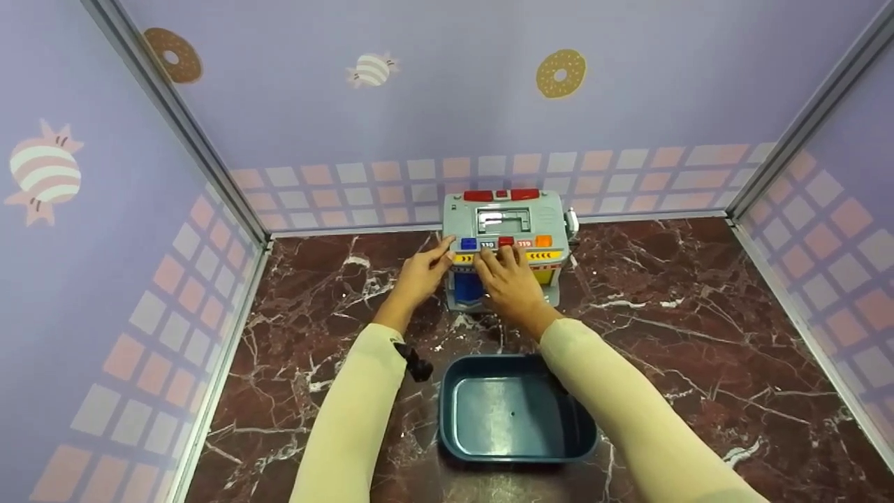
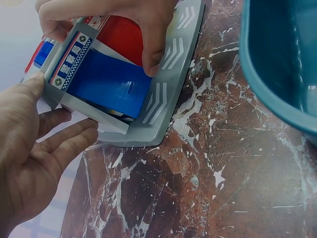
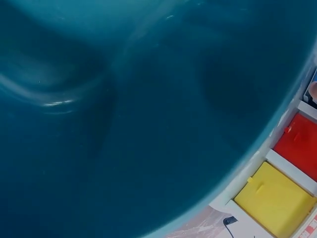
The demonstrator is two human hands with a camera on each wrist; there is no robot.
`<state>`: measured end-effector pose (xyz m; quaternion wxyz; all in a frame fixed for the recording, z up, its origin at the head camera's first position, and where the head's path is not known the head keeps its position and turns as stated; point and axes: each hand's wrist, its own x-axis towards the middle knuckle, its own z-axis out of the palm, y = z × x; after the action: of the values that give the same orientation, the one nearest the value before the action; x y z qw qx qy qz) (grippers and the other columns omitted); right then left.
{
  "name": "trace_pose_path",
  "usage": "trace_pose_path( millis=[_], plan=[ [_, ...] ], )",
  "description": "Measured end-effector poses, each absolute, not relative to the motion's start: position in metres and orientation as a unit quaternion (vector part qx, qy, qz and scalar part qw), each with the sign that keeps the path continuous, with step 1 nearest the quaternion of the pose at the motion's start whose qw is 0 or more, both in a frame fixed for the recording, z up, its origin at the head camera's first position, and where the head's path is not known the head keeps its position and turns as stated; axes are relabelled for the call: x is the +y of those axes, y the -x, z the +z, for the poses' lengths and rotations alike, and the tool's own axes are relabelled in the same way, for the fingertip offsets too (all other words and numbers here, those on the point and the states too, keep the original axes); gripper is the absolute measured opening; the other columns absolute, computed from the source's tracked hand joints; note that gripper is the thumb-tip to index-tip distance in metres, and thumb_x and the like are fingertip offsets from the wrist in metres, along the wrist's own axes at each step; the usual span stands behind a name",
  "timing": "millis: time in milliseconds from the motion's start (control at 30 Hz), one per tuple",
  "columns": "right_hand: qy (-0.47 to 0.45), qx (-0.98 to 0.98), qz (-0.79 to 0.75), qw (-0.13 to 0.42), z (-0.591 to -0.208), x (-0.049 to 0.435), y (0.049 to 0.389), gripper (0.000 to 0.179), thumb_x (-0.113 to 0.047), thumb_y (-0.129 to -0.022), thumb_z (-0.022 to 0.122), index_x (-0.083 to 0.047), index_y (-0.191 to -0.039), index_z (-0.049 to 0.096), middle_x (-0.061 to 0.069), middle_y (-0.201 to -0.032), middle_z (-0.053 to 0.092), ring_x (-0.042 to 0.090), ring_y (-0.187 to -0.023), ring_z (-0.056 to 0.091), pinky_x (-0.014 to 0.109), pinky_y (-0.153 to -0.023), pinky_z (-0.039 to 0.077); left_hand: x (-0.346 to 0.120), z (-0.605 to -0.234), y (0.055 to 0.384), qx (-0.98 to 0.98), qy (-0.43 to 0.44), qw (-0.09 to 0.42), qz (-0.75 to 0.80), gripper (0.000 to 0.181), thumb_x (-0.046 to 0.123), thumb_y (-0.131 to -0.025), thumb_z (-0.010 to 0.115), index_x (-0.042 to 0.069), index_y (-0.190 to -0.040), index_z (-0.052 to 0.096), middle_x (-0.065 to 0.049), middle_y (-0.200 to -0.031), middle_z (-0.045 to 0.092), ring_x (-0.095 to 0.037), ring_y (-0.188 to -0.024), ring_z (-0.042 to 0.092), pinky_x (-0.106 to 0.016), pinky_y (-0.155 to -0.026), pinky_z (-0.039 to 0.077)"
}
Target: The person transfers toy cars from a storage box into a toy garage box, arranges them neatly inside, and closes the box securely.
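Note:
A grey toy garage [image 1: 461, 216] with red, blue and orange roof pieces stands against the back wall in the head view. My left hand [image 1: 419, 276] grips its left front corner, thumb on top and fingers along the side wall. At its front, my right hand [image 1: 510, 283] bends several fingers over the roof edge. The right thumb touches the lower edge of the blue door [image 2: 109, 82], which tilts outward from its frame in the left wrist view. Beside it is the red door [image 2: 121, 37]. The yellow door [image 3: 275, 198] sits flat in its frame.
A dark teal plastic basin [image 1: 517, 457] lies in front of the toy, below my right forearm. It fills most of the right wrist view. The marbled red-brown tabletop [image 1: 670, 349] is bounded by purple patterned panels [image 1: 454, 112] at the back and sides.

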<state>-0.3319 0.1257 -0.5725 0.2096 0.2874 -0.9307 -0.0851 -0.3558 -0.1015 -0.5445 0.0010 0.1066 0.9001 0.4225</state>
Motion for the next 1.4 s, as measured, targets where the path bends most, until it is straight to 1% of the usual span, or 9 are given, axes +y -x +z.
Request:
trace_pose_path(
  millis=[133,200,300,467,833,1067,1167,1233,1400],
  plan=[
    [-0.289,-0.924,-0.094,0.232,-0.575,0.124,0.334,0.096,-0.053,-0.085,0.095,-0.008,-0.154,0.045,0.012,-0.149,0.051,0.041,-0.131,0.044,0.064,-0.12,0.042,-0.105,-0.544,0.355,0.9,-0.106,0.002,0.423,0.049,0.048,-0.115,0.057,0.034,-0.162,0.058,-0.015,-0.154,0.066,-0.037,-0.132,0.069,-0.057,-0.121,0.053],
    [-0.287,-0.922,-0.098,0.241,-0.577,0.124,0.334,0.096,-0.053,-0.083,0.096,-0.008,-0.152,0.045,0.012,-0.148,0.05,0.04,-0.131,0.044,0.063,-0.119,0.043,-0.105,-0.544,0.354,0.899,-0.108,0.003,0.423,0.049,0.049,-0.115,0.057,0.034,-0.162,0.058,-0.015,-0.154,0.067,-0.037,-0.13,0.069,-0.057,-0.12,0.053],
    [-0.286,-0.919,-0.102,0.253,-0.579,0.124,0.335,0.09,-0.048,-0.086,0.094,-0.01,-0.151,0.045,0.012,-0.147,0.049,0.039,-0.129,0.043,0.061,-0.117,0.044,-0.105,-0.544,0.354,0.901,-0.111,-0.001,0.419,0.049,0.048,-0.115,0.058,0.035,-0.162,0.058,-0.014,-0.149,0.071,-0.036,-0.123,0.07,-0.057,-0.116,0.055],
    [-0.284,-0.919,-0.115,0.248,-0.58,0.124,0.336,0.081,-0.046,-0.091,0.089,-0.013,-0.15,0.044,0.011,-0.148,0.047,0.039,-0.132,0.043,0.061,-0.118,0.045,-0.104,-0.545,0.353,0.902,-0.108,-0.003,0.418,0.048,0.048,-0.115,0.058,0.035,-0.161,0.059,-0.014,-0.143,0.074,-0.036,-0.114,0.07,-0.057,-0.112,0.057],
    [-0.281,-0.92,-0.129,0.243,-0.588,0.122,0.334,0.076,-0.041,-0.093,0.085,-0.014,-0.15,0.042,0.011,-0.147,0.044,0.04,-0.134,0.042,0.06,-0.117,0.047,-0.104,-0.55,0.35,0.898,-0.099,0.007,0.429,0.048,0.048,-0.114,0.059,0.035,-0.161,0.059,-0.018,-0.149,0.07,-0.039,-0.118,0.07,-0.057,-0.114,0.056],
    [-0.276,-0.909,-0.138,0.281,-0.592,0.119,0.338,0.07,-0.037,-0.093,0.084,-0.013,-0.146,0.045,0.012,-0.143,0.046,0.04,-0.13,0.045,0.055,-0.114,0.05,-0.104,-0.551,0.352,0.897,-0.108,0.0,0.429,0.049,0.049,-0.114,0.059,0.034,-0.16,0.059,-0.018,-0.144,0.073,-0.038,-0.115,0.07,-0.056,-0.112,0.057],
    [-0.277,-0.903,-0.14,0.298,-0.593,0.119,0.34,0.068,-0.036,-0.093,0.084,-0.013,-0.144,0.046,0.013,-0.142,0.046,0.04,-0.129,0.046,0.055,-0.112,0.052,-0.105,-0.551,0.353,0.898,-0.11,-0.003,0.427,0.048,0.048,-0.114,0.059,0.034,-0.16,0.059,-0.017,-0.148,0.071,-0.037,-0.117,0.071,-0.056,-0.114,0.056],
    [-0.279,-0.897,-0.138,0.313,-0.593,0.118,0.342,0.064,-0.034,-0.094,0.082,-0.012,-0.143,0.048,0.013,-0.14,0.048,0.04,-0.128,0.048,0.054,-0.11,0.053,-0.105,-0.55,0.354,0.897,-0.112,-0.004,0.427,0.048,0.048,-0.114,0.059,0.033,-0.16,0.06,-0.016,-0.151,0.068,-0.037,-0.12,0.071,-0.057,-0.116,0.055],
    [-0.279,-0.891,-0.133,0.333,-0.591,0.116,0.345,0.057,-0.031,-0.095,0.08,-0.012,-0.139,0.049,0.012,-0.135,0.049,0.04,-0.125,0.05,0.052,-0.105,0.052,-0.106,-0.547,0.356,0.896,-0.118,-0.011,0.427,0.048,0.048,-0.114,0.059,0.032,-0.16,0.061,-0.015,-0.153,0.067,-0.04,-0.129,0.071,-0.059,-0.119,0.054]
  ],
)
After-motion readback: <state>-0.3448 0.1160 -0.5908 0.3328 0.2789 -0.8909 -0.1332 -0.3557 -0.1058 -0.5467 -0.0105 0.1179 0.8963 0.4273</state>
